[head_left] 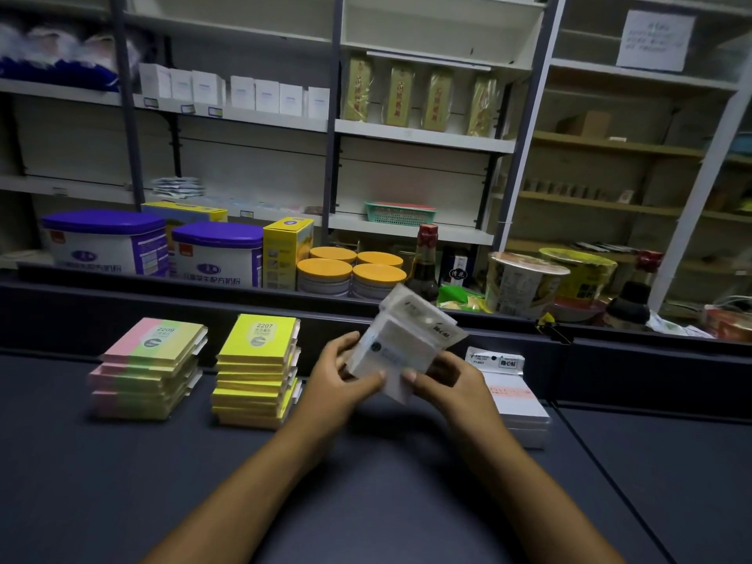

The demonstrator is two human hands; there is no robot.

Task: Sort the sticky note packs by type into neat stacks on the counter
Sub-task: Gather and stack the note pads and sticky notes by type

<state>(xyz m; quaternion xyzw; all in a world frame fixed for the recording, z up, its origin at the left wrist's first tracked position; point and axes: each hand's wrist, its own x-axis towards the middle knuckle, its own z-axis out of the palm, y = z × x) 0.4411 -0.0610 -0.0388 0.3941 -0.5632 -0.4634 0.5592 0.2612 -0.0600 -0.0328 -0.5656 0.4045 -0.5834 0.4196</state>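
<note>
Head view: both hands pinch white packs between yellow stack and white stack

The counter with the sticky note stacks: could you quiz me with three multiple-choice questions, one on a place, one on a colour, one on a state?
1. Where is the white stack?
A. Left of the yellow stack
B. By the right hand
C. On a shelf

2. What colour is the middle stack?
A. Yellow
B. Blue
C. Red

3. What are the white packs doing?
A. Lying on the counter
B. Held in both hands
C. Stacked on the pink-green stack

Answers: B, it sits beside the right hand; A, its covers are yellow; B, the left hand grips them too.
</note>
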